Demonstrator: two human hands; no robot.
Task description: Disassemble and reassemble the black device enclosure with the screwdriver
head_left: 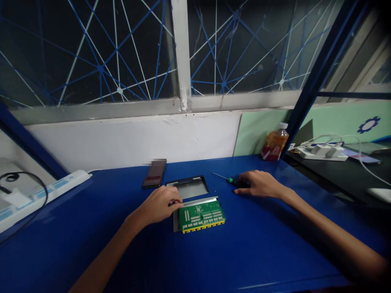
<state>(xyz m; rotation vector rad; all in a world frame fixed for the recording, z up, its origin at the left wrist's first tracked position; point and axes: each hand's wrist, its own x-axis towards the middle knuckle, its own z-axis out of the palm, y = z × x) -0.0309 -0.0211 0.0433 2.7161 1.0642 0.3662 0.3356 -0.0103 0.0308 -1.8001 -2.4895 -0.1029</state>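
Observation:
A green circuit board (pixel 201 215) with a row of yellow connectors along its near edge sits in a grey metal tray (pixel 176 223) on the blue table. The closed fingers of my left hand (pixel 161 204) pinch at the board's upper left corner; the exact contact is partly hidden. To the right, a screwdriver (pixel 229 180) with a green and black handle lies on the table, its thin shaft pointing left. My right hand (pixel 259 183) is closed over the handle and covers part of it. Just behind the board lies a shallow black-rimmed cover (pixel 191 188).
A phone (pixel 154 173) lies behind my left hand. White power strips stand at the left (pixel 45 197) and on the dark desk at the right (pixel 320 152). A drink bottle (pixel 275 142) is beside the blue post at the back right, and a wall with windows borders the table (pixel 250 244).

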